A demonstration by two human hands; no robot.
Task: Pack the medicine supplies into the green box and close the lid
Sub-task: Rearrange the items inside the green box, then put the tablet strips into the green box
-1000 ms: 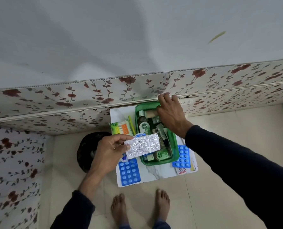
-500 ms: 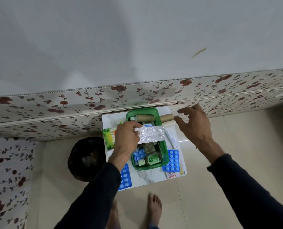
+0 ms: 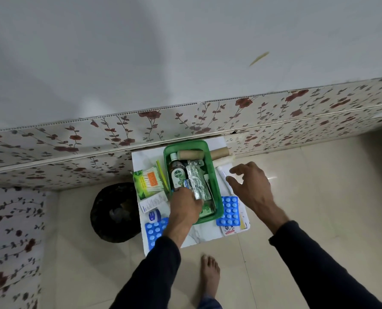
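The green box (image 3: 215, 177) stands open on a small white table (image 3: 203, 236). Inside it lie a Dettol bottle (image 3: 178, 173), a brown bandage roll (image 3: 190, 154) and a silver pill strip (image 3: 198, 182). My left hand (image 3: 184, 207) reaches into the box's near end and grips the near end of that silver strip. My right hand (image 3: 250, 186) hovers with fingers spread to the right of the box, over a white tube (image 3: 223, 173). A second brown roll (image 3: 219, 153) lies outside the box at the back right. Blue pill strips lie at the right (image 3: 229, 211) and front left (image 3: 155, 230).
A green cotton-bud pack (image 3: 149, 180), a white leaflet box (image 3: 153, 202) and a small blue jar (image 3: 154, 216) lie left of the green box. A black bin (image 3: 114, 212) stands on the floor left of the table. A floral-covered ledge (image 3: 185, 121) runs behind. My bare foot (image 3: 210, 275) is below.
My left hand carried the silver strip from above the table into the green box and lowered it lengthwise. My right hand left the brown roll in the box and moved out to the right.
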